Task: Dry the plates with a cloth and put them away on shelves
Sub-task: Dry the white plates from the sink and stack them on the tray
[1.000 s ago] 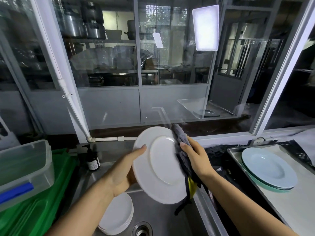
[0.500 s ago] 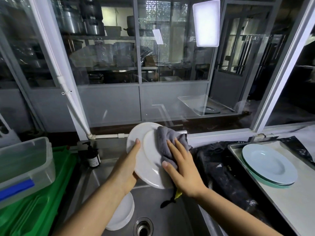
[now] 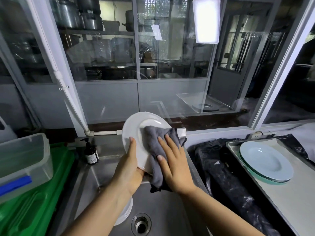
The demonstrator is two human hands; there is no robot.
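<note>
Two hands work above the steel sink [image 3: 105, 178]: left hand [image 3: 128, 169] grips the tilted white plate [image 3: 136, 133] by its rim; right hand [image 3: 175, 166], fingers straight, presses the grey cloth [image 3: 153, 150] against it.

Left hand [image 3: 129, 167] curled, thumb forward, gripping. Right hand [image 3: 175, 166] flat, fingers [image 3: 167, 143] extended, spread, pressing.

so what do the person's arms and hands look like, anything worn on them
Both arms are bare as far as the picture shows: no sleeves in view. The left hand and right hand wear no gloves, and no rings, watch or bracelet show. Fingernails are short and unpainted.
</note>
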